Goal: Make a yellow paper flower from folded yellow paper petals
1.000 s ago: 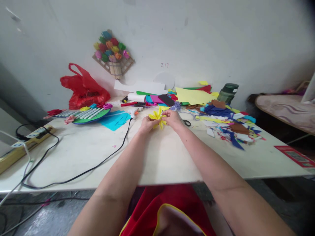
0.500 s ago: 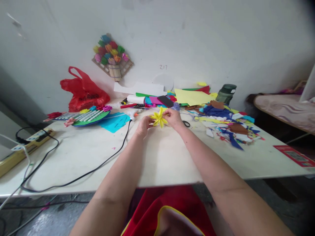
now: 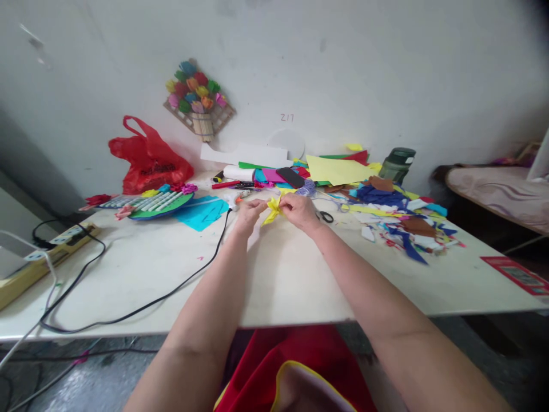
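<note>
A yellow paper flower [image 3: 273, 212] with pointed petals is held just above the table, turned partly edge-on. My right hand [image 3: 301, 209] pinches it from the right side, fingers closed. To its left is my left hand [image 3: 249, 217], fingers stretched toward the petals; whether their tips touch the flower is hard to tell. Close behind my left hand lies a glue gun [image 3: 234, 200] with an orange tip. Black-handled scissors [image 3: 326, 217] lie just right of my right hand.
Paper scraps [image 3: 403, 214] are heaped on the right, by a dark green bottle [image 3: 397, 165]. On the left stand a red plastic bag [image 3: 150, 163], a decorated green disc [image 3: 165, 205] and a power strip [image 3: 47, 260]. A black cord [image 3: 171, 296] crosses the table [image 3: 291, 286].
The flower has turned from facing me to partly edge-on, its petals now bunched and tilted. My left hand has shifted slightly left, its fingers straighter. My right hand keeps its pinch.
</note>
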`<state>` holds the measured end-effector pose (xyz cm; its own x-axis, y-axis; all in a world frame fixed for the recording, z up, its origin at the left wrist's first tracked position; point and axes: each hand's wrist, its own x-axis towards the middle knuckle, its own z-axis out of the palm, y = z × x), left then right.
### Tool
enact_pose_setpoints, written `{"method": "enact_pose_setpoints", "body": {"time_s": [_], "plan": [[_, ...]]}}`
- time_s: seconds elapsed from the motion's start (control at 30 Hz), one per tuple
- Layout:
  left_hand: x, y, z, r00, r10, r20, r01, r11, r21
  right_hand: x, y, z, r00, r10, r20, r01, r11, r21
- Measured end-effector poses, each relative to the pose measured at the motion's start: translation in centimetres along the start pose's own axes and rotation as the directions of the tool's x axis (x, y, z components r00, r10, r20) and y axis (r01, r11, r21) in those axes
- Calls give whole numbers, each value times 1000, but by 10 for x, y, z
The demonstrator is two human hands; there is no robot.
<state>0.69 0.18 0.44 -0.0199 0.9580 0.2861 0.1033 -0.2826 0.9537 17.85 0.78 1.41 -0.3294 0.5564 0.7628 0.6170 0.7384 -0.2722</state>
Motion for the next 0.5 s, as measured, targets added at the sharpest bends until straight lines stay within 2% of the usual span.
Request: {"method": "enact_pose_setpoints", "body": {"time_s": [0.13, 0.23, 0.5], "plan": [[1, 1, -1, 1000, -29, 7, 29, 1000, -6, -2, -3, -1, 998, -42, 37, 46, 994, -102], [0, 2, -1, 997, -32, 63, 34, 999, -32, -2, -5, -1, 998, -40, 56, 48, 988, -147], [-4, 9, -6, 989, -13, 147, 14, 1000, 1, -1, -4, 2, 993, -9, 114, 24, 992, -124]]}}
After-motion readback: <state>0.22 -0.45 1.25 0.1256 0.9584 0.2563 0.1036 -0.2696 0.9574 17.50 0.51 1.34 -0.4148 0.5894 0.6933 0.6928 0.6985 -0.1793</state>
